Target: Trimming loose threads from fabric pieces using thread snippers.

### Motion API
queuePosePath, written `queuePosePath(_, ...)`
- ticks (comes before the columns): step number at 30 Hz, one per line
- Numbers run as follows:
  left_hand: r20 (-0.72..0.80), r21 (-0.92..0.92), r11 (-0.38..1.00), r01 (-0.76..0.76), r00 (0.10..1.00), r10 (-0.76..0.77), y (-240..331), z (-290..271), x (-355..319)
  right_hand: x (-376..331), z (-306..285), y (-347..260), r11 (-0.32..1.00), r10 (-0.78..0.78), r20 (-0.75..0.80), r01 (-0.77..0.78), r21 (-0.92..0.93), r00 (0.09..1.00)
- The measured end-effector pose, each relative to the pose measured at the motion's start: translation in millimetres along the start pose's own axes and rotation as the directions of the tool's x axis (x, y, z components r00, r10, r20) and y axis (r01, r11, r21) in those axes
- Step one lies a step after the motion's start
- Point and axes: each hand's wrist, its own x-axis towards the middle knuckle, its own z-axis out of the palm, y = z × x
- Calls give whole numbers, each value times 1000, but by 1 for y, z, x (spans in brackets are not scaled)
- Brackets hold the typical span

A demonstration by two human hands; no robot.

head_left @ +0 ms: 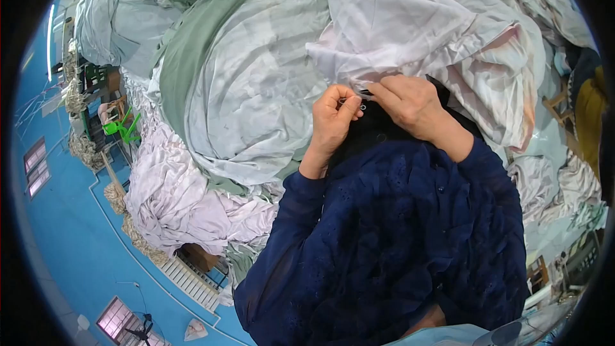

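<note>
Both hands (378, 110) pinching white cloth (416, 19)

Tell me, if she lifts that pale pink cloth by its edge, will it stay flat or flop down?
Probably flop. The pale pink cloth lies in soft folds and wrinkles over the heap, so it looks thin and limp. Both hands, left hand and right hand, pinch its edge easily, so that part seems light, though the whole sheet looks big and could drag.

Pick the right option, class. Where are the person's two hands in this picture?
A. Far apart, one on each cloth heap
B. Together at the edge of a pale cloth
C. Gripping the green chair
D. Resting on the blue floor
B: the left hand and right hand meet, fingers pinched at the edge of the pale cloth.
</note>
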Motion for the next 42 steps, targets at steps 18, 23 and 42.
queuePosePath(18,506,-601,799,14,781,366,94,-15,-30,-39,-48,9,715,511,-61,-385,583,857)
queuePosePath(23,540,-387,887,-251,719,439,161,36,13,-69,-47,20,669,649,-218,-410,620,729)
queuePosePath(42,880,-203,189,-961,-94,465,288,543,141,-130,-49,39,616,559,-232,-212,759,796)
